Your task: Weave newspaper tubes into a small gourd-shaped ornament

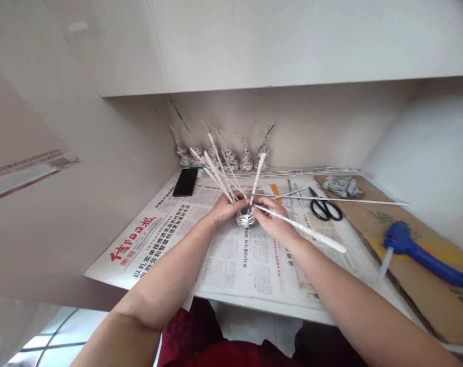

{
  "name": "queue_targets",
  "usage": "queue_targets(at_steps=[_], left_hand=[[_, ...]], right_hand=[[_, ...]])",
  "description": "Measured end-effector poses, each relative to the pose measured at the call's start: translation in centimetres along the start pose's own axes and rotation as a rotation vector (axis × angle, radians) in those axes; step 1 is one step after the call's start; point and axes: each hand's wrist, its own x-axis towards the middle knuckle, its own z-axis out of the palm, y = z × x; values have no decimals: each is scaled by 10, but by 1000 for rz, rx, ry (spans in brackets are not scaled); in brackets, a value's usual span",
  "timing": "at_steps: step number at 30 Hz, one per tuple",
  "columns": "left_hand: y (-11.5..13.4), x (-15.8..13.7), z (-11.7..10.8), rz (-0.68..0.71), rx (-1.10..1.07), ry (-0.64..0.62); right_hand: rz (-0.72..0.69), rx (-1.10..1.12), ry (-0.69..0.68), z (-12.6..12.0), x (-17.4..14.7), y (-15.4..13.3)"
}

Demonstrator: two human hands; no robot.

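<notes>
Progress: the small woven base (246, 220) has its rounded lower wall formed in strips of printed paper. Above its rim the work appears unfinished: a cluster of pale paper sticks (218, 173) fans up loose to its left, one upright stick (258, 176) stands over it, and a sloping stick (308, 229) runs out to its right, all unwoven along their visible lengths. Behind the woven base stands a row of six woven pieces (246, 160), taller and narrowing at the top; by comparison, this one is judged to be at an early stage.

Position: the woven base sits between both hands, just above or on the newspaper (224, 270); contact cannot be confirmed. The left hand (231, 208) grips its left side, thumb pressed at the rim, the other fingers largely hidden. The right hand (270, 214) is at its right side, fingers pinching the sloping stick at its root.

Surroundings: black scissors (325, 209) and a blue glue gun (418, 252) lie right of the woven base; a phone (185, 182) lies behind it, to the left.
</notes>
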Motion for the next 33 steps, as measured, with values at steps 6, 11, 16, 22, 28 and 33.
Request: queue_targets(at_steps=[6,11,16,22,28,33], left_hand=[[-4,1,6,0,52,54],[-7,2,7,-33,218,174],[-5,1,6,-82,252,174],[0,-1,5,-150,151,178],[0,0,2,-139,-56,73],[2,-2,1,-127,-219,-4]], right_hand=[[-88,-69,-20,1,0,3],[-108,-7,-71,4,-2,9],[-51,18,-89,9,-7,5],[147,277,-118,11,0,12],[293,494,-73,9,4,8],[365,581,-90,4,5,2]])
